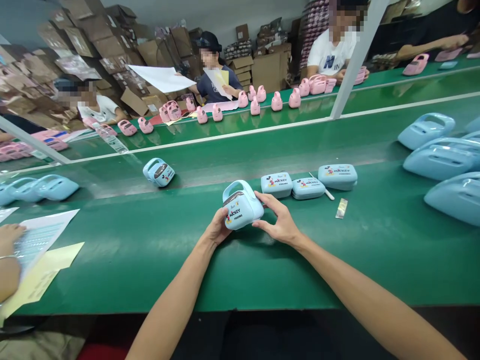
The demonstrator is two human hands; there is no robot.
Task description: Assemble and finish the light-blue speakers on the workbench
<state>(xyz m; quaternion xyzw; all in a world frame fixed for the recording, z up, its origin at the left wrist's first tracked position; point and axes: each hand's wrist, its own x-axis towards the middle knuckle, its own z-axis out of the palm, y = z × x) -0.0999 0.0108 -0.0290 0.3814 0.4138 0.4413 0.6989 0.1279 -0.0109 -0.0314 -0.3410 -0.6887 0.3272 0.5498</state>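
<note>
Both my hands hold a light blue plastic case with a handle (pixel 242 205) just above the green table (pixel 150 260). My left hand (pixel 218 227) grips its lower left side, fingers curled. My right hand (pixel 279 220) wraps its right side, thumb on top. The case's front carries a cartoon print. Just behind it lie three flat blue printed panels (pixel 276 184), (pixel 308 188), (pixel 337 176) in a row. A thin white stick (pixel 327 191) and a small silvery strip (pixel 341 208) lie to their right.
Another blue case (pixel 159 172) rests on the belt to the left. Blue shells are stacked at right (pixel 442 160) and far left (pixel 45 187). A neighbour's hand (pixel 9 235) rests on sheets of paper (pixel 41 235). Across the belt, people work among pink cases (pixel 255 105).
</note>
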